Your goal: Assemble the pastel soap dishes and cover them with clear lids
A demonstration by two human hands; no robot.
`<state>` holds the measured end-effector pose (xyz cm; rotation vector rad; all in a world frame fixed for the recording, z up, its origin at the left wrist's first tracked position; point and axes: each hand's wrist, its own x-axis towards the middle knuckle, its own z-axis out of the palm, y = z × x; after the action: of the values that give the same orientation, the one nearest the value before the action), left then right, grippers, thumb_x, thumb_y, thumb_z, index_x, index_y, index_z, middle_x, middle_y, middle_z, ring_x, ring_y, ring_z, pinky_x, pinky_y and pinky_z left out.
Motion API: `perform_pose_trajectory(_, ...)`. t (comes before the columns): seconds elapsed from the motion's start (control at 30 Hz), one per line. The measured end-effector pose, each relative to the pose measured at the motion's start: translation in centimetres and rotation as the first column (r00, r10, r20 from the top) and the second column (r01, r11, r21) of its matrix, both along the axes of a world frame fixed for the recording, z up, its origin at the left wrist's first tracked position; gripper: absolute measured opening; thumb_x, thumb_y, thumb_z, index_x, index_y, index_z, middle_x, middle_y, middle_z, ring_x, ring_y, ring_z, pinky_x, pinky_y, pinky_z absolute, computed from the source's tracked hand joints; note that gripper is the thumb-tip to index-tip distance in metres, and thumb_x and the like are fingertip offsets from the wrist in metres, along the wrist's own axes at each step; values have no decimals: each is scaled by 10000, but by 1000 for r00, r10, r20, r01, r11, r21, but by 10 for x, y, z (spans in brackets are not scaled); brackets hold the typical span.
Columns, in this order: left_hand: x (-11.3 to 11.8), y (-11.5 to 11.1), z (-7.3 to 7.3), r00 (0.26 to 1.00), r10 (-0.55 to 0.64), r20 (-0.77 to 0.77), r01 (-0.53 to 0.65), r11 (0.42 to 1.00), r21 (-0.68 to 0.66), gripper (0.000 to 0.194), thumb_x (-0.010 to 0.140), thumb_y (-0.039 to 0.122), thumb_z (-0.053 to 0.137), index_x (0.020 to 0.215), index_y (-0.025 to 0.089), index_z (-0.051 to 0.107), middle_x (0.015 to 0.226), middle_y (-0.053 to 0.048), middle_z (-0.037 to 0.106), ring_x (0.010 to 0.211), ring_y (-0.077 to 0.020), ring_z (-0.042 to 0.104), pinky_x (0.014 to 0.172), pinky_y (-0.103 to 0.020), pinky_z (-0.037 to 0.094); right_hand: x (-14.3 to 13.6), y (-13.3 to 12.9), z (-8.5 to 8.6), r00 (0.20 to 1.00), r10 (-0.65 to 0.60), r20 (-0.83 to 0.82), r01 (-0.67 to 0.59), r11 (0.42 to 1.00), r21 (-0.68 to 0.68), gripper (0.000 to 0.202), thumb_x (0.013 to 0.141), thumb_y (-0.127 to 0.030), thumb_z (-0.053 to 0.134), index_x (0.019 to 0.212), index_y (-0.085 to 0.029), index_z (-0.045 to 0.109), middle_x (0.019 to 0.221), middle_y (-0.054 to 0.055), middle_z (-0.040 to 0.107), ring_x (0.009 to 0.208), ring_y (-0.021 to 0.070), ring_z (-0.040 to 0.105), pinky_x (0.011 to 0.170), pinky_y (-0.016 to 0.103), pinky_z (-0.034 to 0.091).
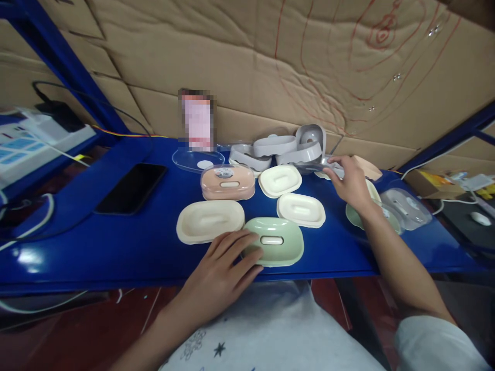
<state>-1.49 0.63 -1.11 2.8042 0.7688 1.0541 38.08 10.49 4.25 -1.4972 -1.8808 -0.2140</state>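
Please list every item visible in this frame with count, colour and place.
Green tray: 1, cream insert, front centre
Cream trays: 3 plain to see, centre; others partly hidden
Peach box: 1, clear cover, centre
Grey pieces: 4, piled at back
Clear piece: greyish, by right fingertips
Peach piece: 1, back right
Green piece: right, partly hidden
Clear lids: back left and right, exact count unclear
Phone: 1, black, left
Blurred upright item: 1, pinkish, back
Table: 1, blue
Cardboard: brown, behind
Mouse: 1, white, far right
Cables: several, mixed colours, sides
Left hand: 1, on green tray
Right hand: 1, beside grey pile
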Motion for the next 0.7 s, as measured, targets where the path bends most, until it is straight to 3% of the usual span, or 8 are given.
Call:
perform_pose_trajectory(0.13, 0, 0, 0, 1000, 6, 1, -6, 1000, 2, 164, 1026, 200, 667, 1188, 182, 685, 1305, -126, 701, 1304, -304, 628, 1086, -515, 560, -2, -8, 4, 882, 78, -464, -57, 997, 59, 385, 987, -575, 676, 1204, -274, 573, 1072, 72, 725, 963, 266, 757, 882, 490, 644)
perform_pose_trajectory(0.23, 0, -1, -2, 1000, 11, 9, -11, 1000, 4, 219, 1010, 197, 693, 1227, 170, 674, 1327, -136, 695, 1308, -303, 630, 1102, -510, 568, -11, -18, 3, 756, 122, -643, -152, 988, 9, 421, 1001, -569, 666, 1304, -329, 500, 1009, 24, 714, 868, 232, 777, 812, 442, 668)
perform_pose_trajectory(0.33, 1, -1, -4, 999, 34, 18, -34, 999, 27, 336, 997, 191, 712, 1324, 155, 638, 1349, -155, 684, 1313, -310, 630, 1094, -509, 581, -30, -33, 0, 666, 131, -734, -329, 935, -132, 423, 1029, -531, 629, 1381, -366, 462, 1013, 0, 720, 790, 209, 780, 766, 422, 679)
perform_pose_trajectory(0.47, 2, -2, -3, 996, 89, 11, -90, 995, 42, 435, 1001, 199, 708, 1415, 159, 584, 1409, -185, 633, 1320, -320, 624, 1069, -518, 599, -65, -58, -4, 712, 212, -670, -480, 843, -243, 377, 1089, -498, 523, 1424, -333, 468, 964, -2, 732, 747, 191, 763, 663, 351, 655)
perform_pose_trajectory(0.6, 2, -3, -1, 994, 107, 5, -108, 994, 32, 491, 1004, 207, 705, 1467, 164, 548, 1476, -207, 568, 1369, -337, 586, 1087, -532, 592, -88, -78, -4, 900, 261, -350, -364, 892, -270, 324, 1084, -483, 555, 1317, -262, 595, 753, -30, 698, 637, 163, 692, 579, 278, 550)
perform_pose_trajectory(0.7, 2, -3, -2, 994, 107, 30, -107, 994, -2, 502, 993, 180, 713, 1465, 158, 543, 1496, -212, 552, 1396, -339, 568, 1117, -538, 576, -90, -82, -4, 966, 255, -43, -257, 929, -266, 311, 1067, -514, 583, 1000, -228, 684, 689, -14, 704, 604, 164, 677, 632, 299, 536)
